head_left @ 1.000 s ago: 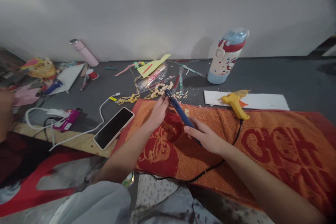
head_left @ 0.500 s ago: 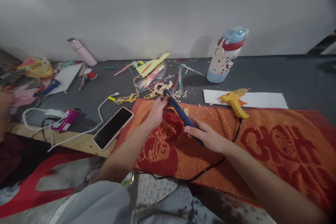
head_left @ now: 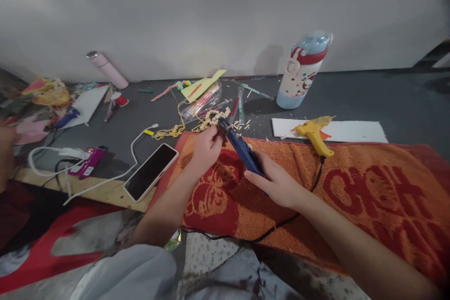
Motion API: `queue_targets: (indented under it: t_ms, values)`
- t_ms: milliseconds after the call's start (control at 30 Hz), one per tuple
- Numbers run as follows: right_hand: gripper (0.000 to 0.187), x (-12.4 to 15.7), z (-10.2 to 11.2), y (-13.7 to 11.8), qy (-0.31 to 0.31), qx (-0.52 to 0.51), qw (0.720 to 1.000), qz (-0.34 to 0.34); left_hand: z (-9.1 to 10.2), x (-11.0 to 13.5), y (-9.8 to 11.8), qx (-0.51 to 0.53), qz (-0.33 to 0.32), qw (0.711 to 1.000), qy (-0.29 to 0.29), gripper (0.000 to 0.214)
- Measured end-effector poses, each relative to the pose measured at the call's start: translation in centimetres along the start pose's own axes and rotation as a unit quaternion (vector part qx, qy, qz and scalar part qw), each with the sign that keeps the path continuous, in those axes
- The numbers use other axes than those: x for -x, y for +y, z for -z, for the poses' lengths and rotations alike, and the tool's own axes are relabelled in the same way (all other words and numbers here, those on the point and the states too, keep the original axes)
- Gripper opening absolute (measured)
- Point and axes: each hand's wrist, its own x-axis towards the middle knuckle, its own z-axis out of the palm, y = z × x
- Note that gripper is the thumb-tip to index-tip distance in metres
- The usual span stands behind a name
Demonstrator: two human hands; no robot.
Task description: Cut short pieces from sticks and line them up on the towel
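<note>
My right hand is wrapped around the lower end of a long dark blue hand tool, whose exact kind I cannot make out. The tool slants up and left over the towel. Close to its narrow tip, my left hand has its fingers pinched together; whatever lies between them is too small or hidden to name. Just beyond the tip is a bumpy, pale cream cluster of small pieces. Short pale stick bits are scattered on the tabletop beside it.
An orange and red towel lies under my hands. A yellow glue gun rests on a white strip, its black cord crossing the towel. Around these are a bottle, a phone, yellow yarn and a purple power adapter.
The blue tool has rolled in my right hand and shows a broader side. My left hand has drawn slightly away from the tip, with its fingers curled more.
</note>
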Motion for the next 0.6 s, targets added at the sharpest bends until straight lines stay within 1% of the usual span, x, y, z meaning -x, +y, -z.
queue_targets:
  t_ms: [100, 200, 333, 433, 500, 600]
  values:
    - [0.066, 0.0, 0.0, -0.2, 0.003, 0.023, 1.0, -0.007, -0.2, 0.0, 0.4, 0.076, 0.042, 0.996, -0.006, 0.012]
    - [0.067, 0.0, 0.0, -0.1, -0.003, 0.03, 1.0, 0.001, -0.3, -0.1, 0.6, 0.133, 0.062, 0.989, -0.019, 0.018]
    - [0.065, 0.0, 0.0, 0.1, 0.01, 0.032, 0.999, 0.011, -0.2, -0.3, 0.1, 0.181, 0.059, 0.981, -0.043, 0.025]
    - [0.062, 0.1, 0.1, 0.0, 0.008, 0.038, 0.999, 0.022, -0.2, -0.4, -0.4, 0.212, 0.059, 0.974, -0.055, 0.027]
    - [0.061, 0.1, 0.2, -0.1, -0.001, 0.042, 0.999, 0.026, -0.2, -0.4, -0.6, 0.237, 0.072, 0.967, -0.056, 0.026]
    - [0.058, 0.1, 0.3, -0.2, -0.009, 0.036, 0.999, 0.032, -0.1, -0.4, -0.4, 0.271, 0.115, 0.954, -0.061, 0.025]
